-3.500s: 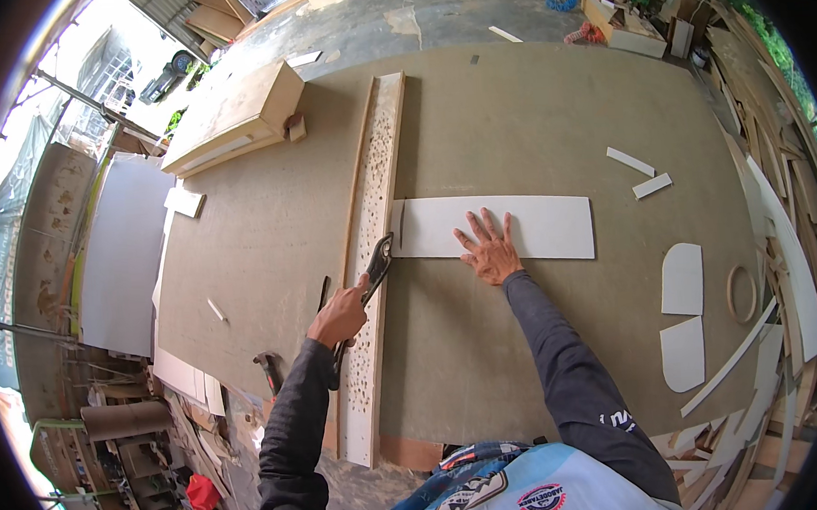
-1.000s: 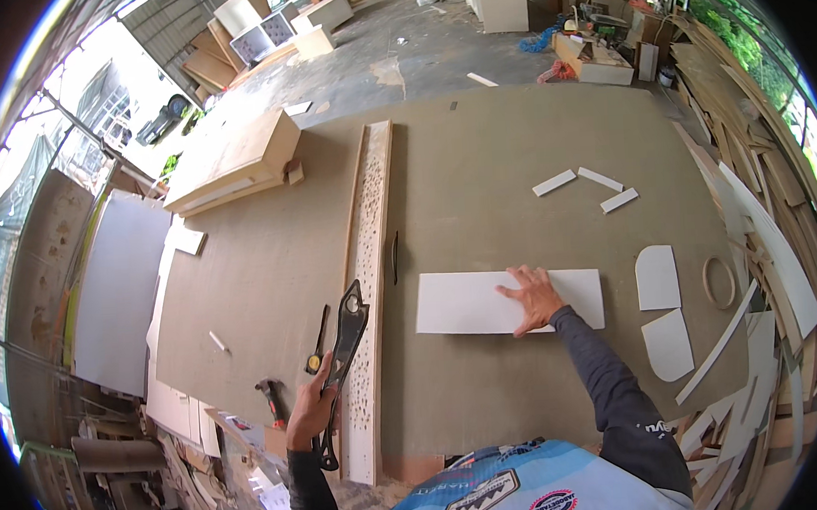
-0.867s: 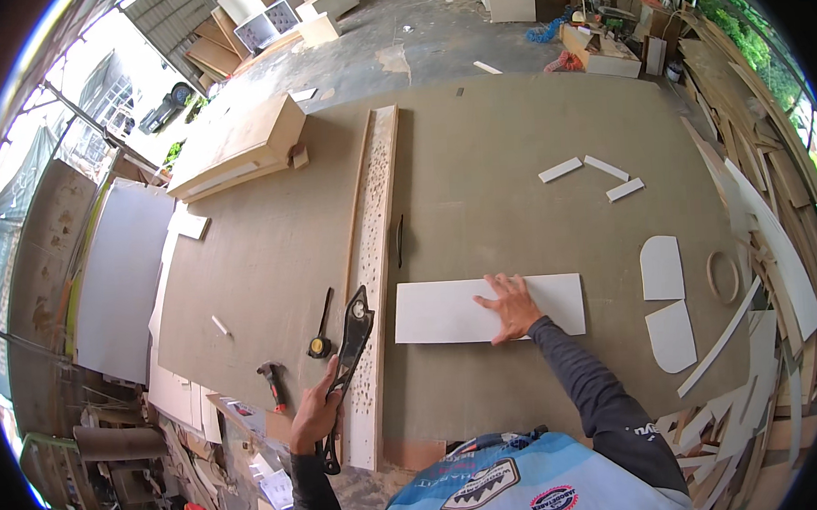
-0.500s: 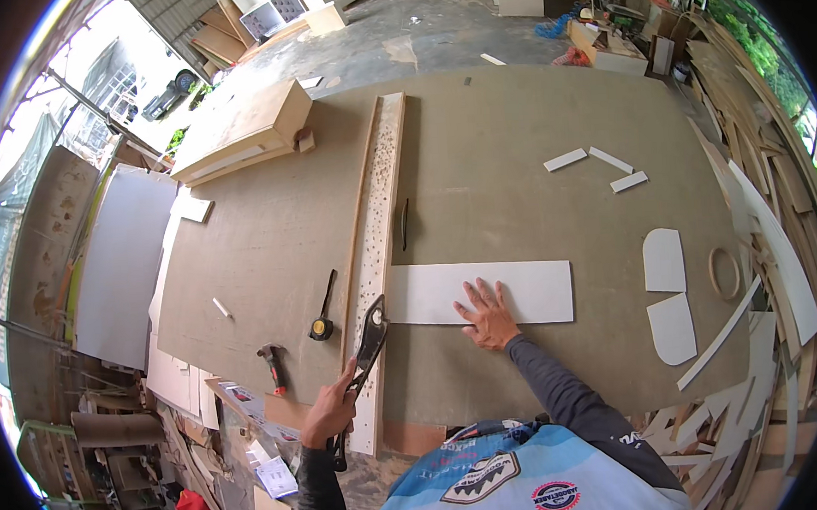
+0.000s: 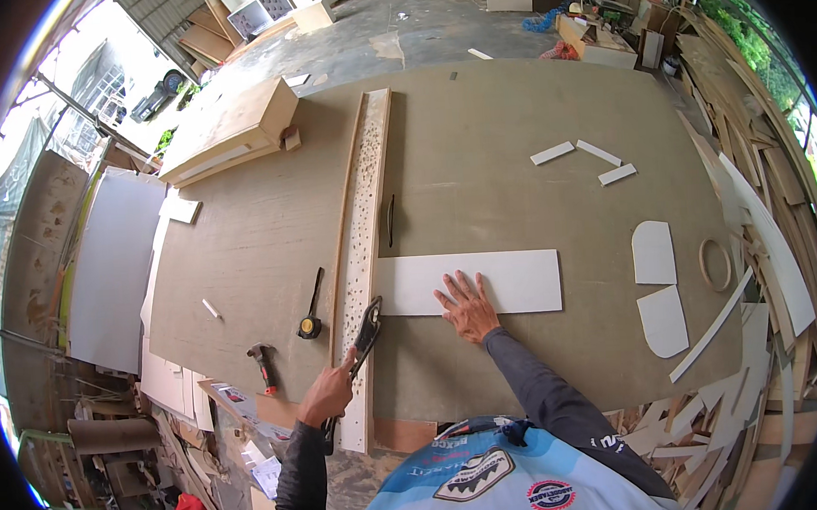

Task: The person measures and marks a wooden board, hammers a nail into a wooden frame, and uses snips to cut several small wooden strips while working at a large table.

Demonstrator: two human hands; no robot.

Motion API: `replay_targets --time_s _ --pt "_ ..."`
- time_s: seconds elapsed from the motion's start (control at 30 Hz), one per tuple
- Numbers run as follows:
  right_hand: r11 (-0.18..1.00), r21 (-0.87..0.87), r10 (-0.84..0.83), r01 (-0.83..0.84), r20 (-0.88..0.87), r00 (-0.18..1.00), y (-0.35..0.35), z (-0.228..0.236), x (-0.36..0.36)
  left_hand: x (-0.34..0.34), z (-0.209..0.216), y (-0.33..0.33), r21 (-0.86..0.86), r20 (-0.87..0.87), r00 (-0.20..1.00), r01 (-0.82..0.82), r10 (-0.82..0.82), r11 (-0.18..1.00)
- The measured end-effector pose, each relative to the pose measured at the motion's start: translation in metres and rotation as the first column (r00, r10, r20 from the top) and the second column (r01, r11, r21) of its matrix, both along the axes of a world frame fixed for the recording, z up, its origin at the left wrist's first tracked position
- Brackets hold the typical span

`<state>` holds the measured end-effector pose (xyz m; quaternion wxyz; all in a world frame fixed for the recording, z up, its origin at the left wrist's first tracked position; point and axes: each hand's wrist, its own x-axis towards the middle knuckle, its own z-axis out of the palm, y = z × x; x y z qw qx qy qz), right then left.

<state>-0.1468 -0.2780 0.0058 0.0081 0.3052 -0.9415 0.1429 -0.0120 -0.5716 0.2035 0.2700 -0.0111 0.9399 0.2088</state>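
Note:
My left hand (image 5: pixel 326 395) is wrapped round the handle of a long black hand tool (image 5: pixel 366 333), whose exact kind I cannot make out. Its head lies over the right edge of a long pale strip (image 5: pixel 356 230) covered in dark dots, near the left end of a white rectangular board (image 5: pixel 530 281). Whether the head touches the board is unclear. On that board my right hand (image 5: pixel 472 316) lies flat, fingers spread. A thin dark curved piece (image 5: pixel 391 221) rests beside the strip. Left of the strip are a yellow and black tape measure (image 5: pixel 310 328) and a hammer (image 5: pixel 265 369).
The brown tabletop (image 5: pixel 478 177) bears a wooden box (image 5: pixel 226 131) at far left, small white strips (image 5: pixel 552 153) and rounded white panels (image 5: pixel 653 252) at right, and a ring (image 5: pixel 715 266). Stacked wood offcuts (image 5: pixel 753 126) crowd the right side. A leaning white sheet (image 5: pixel 118 270) stands left.
The whole view has shifted slightly. My left hand has moved a little forward and right with the black tool. My right hand stays flat on the white board.

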Motion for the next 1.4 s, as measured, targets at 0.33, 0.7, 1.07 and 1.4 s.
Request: replay_targets --time_s 0.33,0.7,1.07,1.4 --pt "0.999 0.043 0.009 -0.009 0.0 1.0 0.0 0.001 -0.014 -0.041 0.018 0.005 -0.063 0.117 0.992 -0.049 0.056 0.997" --pt "1.0 0.018 0.008 -0.008 0.004 1.0 -0.001 -0.001 -0.034 -0.049 -0.003 -0.002 -0.067 -0.044 0.998 0.041 -0.044 0.997" --pt "1.0 0.025 -0.001 0.0 0.024 1.0 0.0 0.003 -0.06 -0.079 -0.006 -0.002 -0.09 -0.02 0.999 0.025 -0.026 0.996" --pt "1.0 0.012 -0.008 0.008 0.018 1.0 -0.001 0.001 -0.099 -0.118 -0.004 0.002 -0.12 -0.046 0.998 0.046 -0.052 0.992"
